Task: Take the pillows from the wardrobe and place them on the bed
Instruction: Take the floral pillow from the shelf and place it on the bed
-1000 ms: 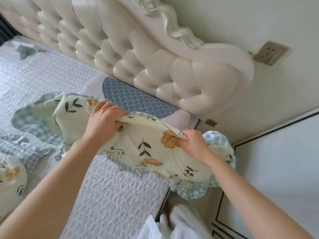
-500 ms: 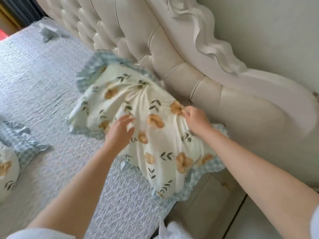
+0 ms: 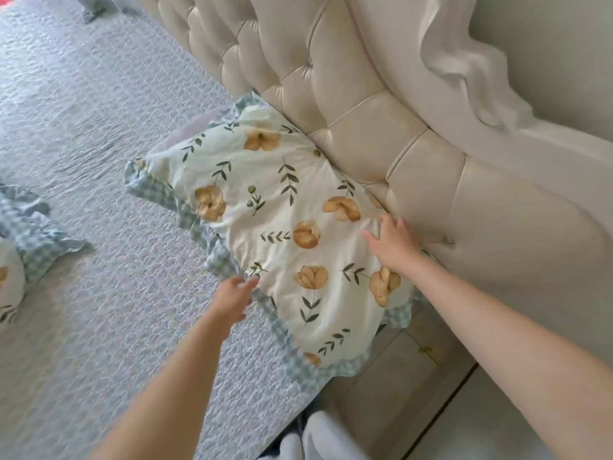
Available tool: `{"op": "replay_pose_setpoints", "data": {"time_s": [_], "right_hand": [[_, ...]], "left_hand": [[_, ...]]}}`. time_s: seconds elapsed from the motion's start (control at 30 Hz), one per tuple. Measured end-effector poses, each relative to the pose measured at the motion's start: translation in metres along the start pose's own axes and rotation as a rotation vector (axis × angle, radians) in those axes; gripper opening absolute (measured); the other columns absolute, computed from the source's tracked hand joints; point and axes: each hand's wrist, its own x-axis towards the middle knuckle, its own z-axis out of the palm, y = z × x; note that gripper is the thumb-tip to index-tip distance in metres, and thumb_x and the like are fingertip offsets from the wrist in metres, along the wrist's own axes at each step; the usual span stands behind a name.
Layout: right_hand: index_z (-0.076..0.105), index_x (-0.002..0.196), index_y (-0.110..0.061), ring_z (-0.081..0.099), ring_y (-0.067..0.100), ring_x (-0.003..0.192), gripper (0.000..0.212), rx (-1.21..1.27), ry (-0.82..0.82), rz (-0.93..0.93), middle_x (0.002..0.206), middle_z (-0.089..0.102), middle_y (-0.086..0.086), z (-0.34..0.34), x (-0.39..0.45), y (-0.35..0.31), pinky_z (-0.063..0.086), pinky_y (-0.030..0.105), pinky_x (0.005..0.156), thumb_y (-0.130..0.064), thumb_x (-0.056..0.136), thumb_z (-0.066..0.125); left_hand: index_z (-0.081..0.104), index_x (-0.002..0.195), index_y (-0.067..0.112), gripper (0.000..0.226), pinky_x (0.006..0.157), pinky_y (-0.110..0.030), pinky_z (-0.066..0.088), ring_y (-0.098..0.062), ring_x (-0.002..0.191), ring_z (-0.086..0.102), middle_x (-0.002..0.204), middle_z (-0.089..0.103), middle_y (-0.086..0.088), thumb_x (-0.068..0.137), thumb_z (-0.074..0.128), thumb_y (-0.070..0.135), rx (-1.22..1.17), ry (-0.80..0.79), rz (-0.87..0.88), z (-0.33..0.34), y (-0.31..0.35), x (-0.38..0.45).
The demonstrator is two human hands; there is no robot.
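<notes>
Cream floral cotton covers a pillow (image 3: 285, 227) lying flat on the grey quilted bed (image 3: 99, 134), touching the tufted headboard (image 3: 381, 104); the left hand (image 3: 234, 298) and right hand (image 3: 393, 245) rest open-fingered on it, grasping nothing; a second pillow (image 3: 13, 260) waits further left, seemingly unplaced.

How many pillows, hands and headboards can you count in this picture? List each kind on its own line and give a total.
Floral pillows: 2 (one by the headboard, one at the left edge)
Hands: 2 (left hand, right hand)
Headboard: 1
Total: 5
</notes>
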Motion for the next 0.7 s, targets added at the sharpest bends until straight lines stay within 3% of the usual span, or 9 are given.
{"op": "replay_pose_setpoints", "data": {"time_s": [0.1,0.2,0.3,0.37,0.43,0.53,0.63,0.7], "right_hand": [[0.031,0.138,-0.002,0.039,0.040,0.127,0.089,0.104,-0.097,0.167,0.142,0.039,0.022,0.008,0.002,0.023,0.038,0.047,0.101,-0.070,0.082,0.044],[0.029,0.140,-0.001,0.036,0.038,0.131,0.102,0.239,-0.109,0.209,0.145,0.037,0.020,0.016,0.006,0.033,0.035,0.047,0.105,-0.078,0.074,0.046],[0.026,0.143,-0.004,0.030,0.034,0.135,0.108,0.419,-0.098,0.251,0.148,0.033,0.016,0.020,0.014,0.030,0.030,0.048,0.109,-0.079,0.069,0.052],[0.039,0.136,-0.005,0.041,0.033,0.128,0.095,0.492,-0.081,0.253,0.139,0.045,0.015,0.020,0.022,0.025,0.037,0.048,0.104,-0.073,0.072,0.056],[0.054,0.114,-0.005,0.055,0.031,0.107,0.065,0.508,-0.017,0.200,0.114,0.059,0.014,0.023,0.027,0.017,0.047,0.042,0.088,-0.059,0.080,0.059],[0.051,0.082,-0.005,0.052,0.022,0.074,0.029,0.593,0.095,0.094,0.077,0.054,0.004,0.022,0.027,-0.008,0.037,0.029,0.058,-0.032,0.089,0.058],[0.047,0.077,0.002,0.038,0.018,0.064,0.025,0.653,0.246,0.017,0.068,0.043,0.005,0.014,0.034,-0.031,0.028,0.033,0.057,-0.017,0.092,0.051],[0.041,0.070,-0.003,0.033,0.019,0.063,0.026,0.632,0.354,-0.043,0.063,0.036,0.001,0.002,0.045,-0.042,0.022,0.034,0.057,-0.014,0.092,0.050]], "left_hand": [[0.036,0.150,0.012,0.070,0.099,-0.050,0.045,-0.030,0.124,0.052,0.133,0.052,-0.004,0.093,0.060,0.046,-0.213,-0.109,-0.058,0.010,0.006,0.006],[0.031,0.152,0.011,0.093,0.109,-0.055,0.040,-0.035,0.134,0.045,0.150,0.045,-0.011,0.080,0.073,0.053,-0.333,-0.137,-0.087,0.024,0.015,0.015],[0.047,0.141,0.006,0.093,0.103,-0.051,0.049,-0.034,0.119,0.060,0.132,0.062,-0.014,0.065,0.087,0.042,-0.414,-0.075,-0.073,0.031,0.026,0.021],[0.063,0.122,0.007,0.071,0.089,-0.046,0.058,-0.031,0.100,0.072,0.115,0.073,-0.013,0.060,0.089,0.028,-0.520,-0.074,-0.042,0.026,0.035,0.026],[0.067,0.113,0.008,0.052,0.076,-0.042,0.061,-0.029,0.091,0.075,0.110,0.076,-0.012,0.065,0.087,0.014,-0.608,-0.085,-0.003,0.015,0.045,0.031],[0.064,0.113,0.008,0.053,0.062,-0.038,0.062,-0.027,0.083,0.077,0.106,0.076,-0.011,0.064,0.084,0.006,-0.682,-0.043,0.072,-0.007,0.056,0.036],[0.065,0.114,0.006,0.042,0.060,-0.037,0.061,-0.028,0.085,0.076,0.106,0.076,-0.012,0.074,0.079,0.006,-0.758,-0.026,0.128,-0.025,0.059,0.043],[0.064,0.118,0.010,0.038,0.064,-0.039,0.061,-0.029,0.090,0.076,0.108,0.076,-0.010,0.082,0.075,0.008,-0.784,-0.022,0.146,-0.030,0.060,0.052]]}}
